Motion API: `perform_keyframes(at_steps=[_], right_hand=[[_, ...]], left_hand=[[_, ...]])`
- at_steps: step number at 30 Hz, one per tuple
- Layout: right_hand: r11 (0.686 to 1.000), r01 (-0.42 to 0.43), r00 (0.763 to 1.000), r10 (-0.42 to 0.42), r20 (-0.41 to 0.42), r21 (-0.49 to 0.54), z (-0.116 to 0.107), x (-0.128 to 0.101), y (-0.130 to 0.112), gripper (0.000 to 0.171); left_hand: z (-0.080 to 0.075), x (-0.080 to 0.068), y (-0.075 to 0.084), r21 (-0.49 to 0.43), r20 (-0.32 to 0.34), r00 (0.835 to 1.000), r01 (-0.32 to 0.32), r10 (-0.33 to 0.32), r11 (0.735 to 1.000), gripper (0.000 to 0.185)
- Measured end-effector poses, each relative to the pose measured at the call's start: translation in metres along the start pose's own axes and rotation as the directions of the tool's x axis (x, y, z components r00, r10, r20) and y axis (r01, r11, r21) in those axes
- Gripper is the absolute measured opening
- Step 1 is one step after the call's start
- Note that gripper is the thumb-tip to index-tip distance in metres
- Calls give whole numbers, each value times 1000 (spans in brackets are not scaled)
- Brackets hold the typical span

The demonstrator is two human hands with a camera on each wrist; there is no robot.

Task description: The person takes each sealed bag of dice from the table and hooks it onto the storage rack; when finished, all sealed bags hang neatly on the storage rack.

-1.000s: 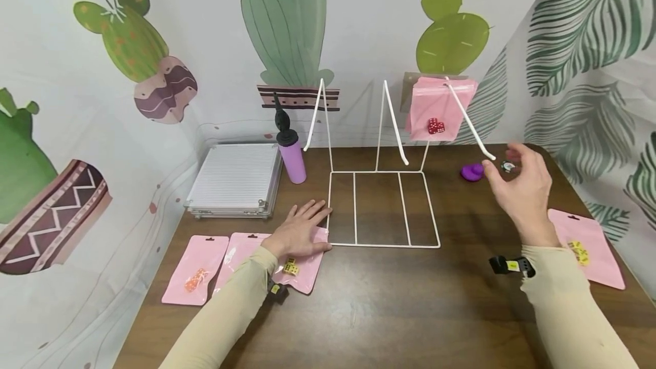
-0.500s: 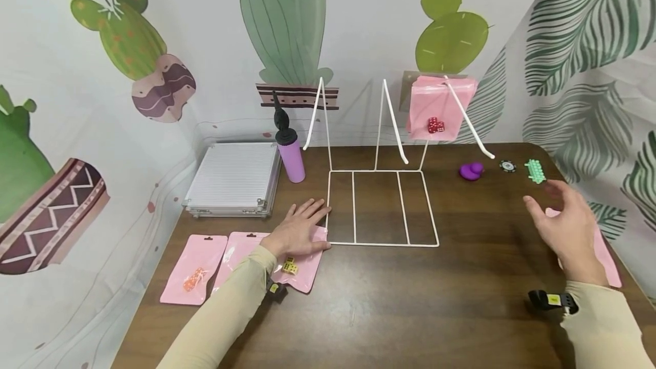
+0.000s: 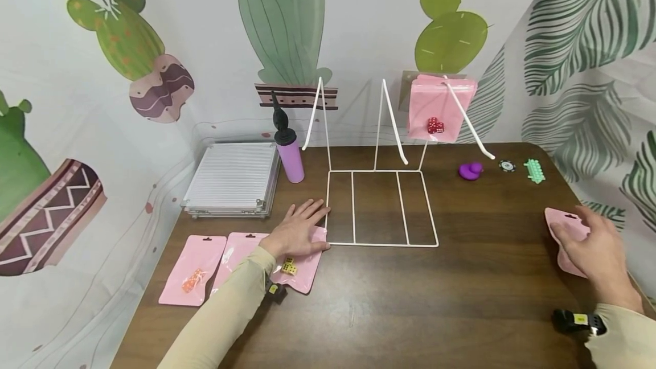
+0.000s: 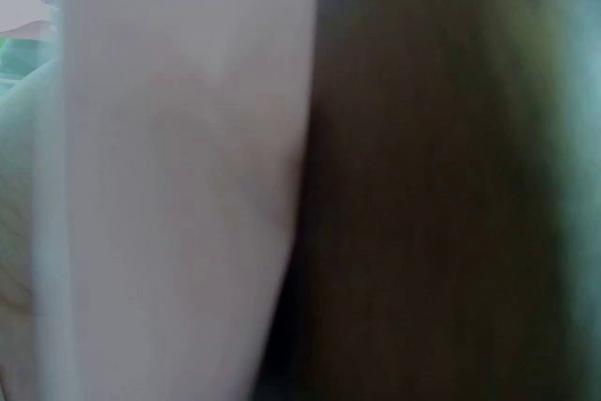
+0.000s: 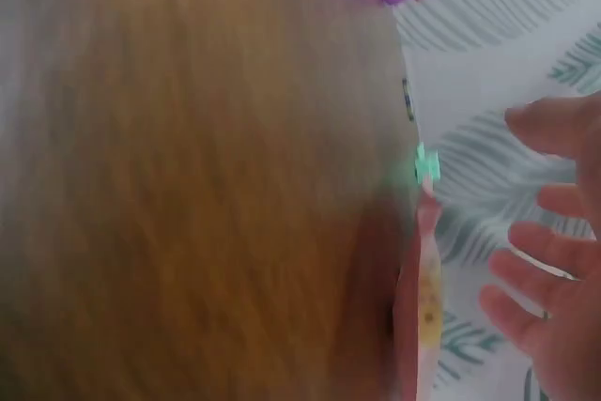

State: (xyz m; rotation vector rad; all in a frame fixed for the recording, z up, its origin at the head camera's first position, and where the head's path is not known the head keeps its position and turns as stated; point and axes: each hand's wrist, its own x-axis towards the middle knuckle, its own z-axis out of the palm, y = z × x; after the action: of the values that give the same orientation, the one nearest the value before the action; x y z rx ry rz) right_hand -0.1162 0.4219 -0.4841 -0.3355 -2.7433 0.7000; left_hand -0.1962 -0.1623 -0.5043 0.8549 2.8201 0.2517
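Observation:
My left hand (image 3: 294,235) lies with straight fingers across the left edge of the white wire rack (image 3: 381,244) and on a pink pouch (image 3: 307,269) holding yellow dice. My right hand (image 3: 597,249) hovers over another pink pouch (image 3: 568,225) at the table's right side and partly hides it. Seen from the right wrist, its fingers are spread and stand apart from the pouch, whose yellow dice (image 5: 430,312) show through. The left wrist view is blurred, with a pale pink surface close up. Pink pouches (image 3: 422,101) with red dice hang on the rack's right hook.
Two more pink pouches lie at the left, one with orange dice (image 3: 193,281). Behind stand a silver case (image 3: 233,178) and a purple pump (image 3: 292,161). A purple duck (image 3: 470,171), a poker chip (image 3: 507,166) and a spiky green toy (image 3: 534,171) sit back right.
From beside the rack's right hook, my right hand has moved right and toward me, over the right pouch. The green toy has come into sight. My left hand has stayed put.

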Motion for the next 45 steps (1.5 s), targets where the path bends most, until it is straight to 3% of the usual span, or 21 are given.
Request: perform_keyframes(at_steps=[9,19,25,32,45], right_hand=[[996,-15,996,23,89,-83,-7,-1,19,70],[980,-128,970,155,185,-151,-8,-1,30,80],[973,-147,962,183,204,-178,-7,2,34,89],[979,-102,970,138,200,-178,-6,6,39,85],[970,-193,948,223,229,-146,-9,5,37,103]], left_hand=[[3,-1,-2,4,16,1000,15,-15,1000,91],[3,0,-2,3,12,1000,16,-16,1000,92],[2,1,-1,0,16,1000,8,-8,1000,91],[1,1,-1,3,4,1000,3,-3,1000,91],[0,0,-1,10,17,1000,9,-9,1000,91]])
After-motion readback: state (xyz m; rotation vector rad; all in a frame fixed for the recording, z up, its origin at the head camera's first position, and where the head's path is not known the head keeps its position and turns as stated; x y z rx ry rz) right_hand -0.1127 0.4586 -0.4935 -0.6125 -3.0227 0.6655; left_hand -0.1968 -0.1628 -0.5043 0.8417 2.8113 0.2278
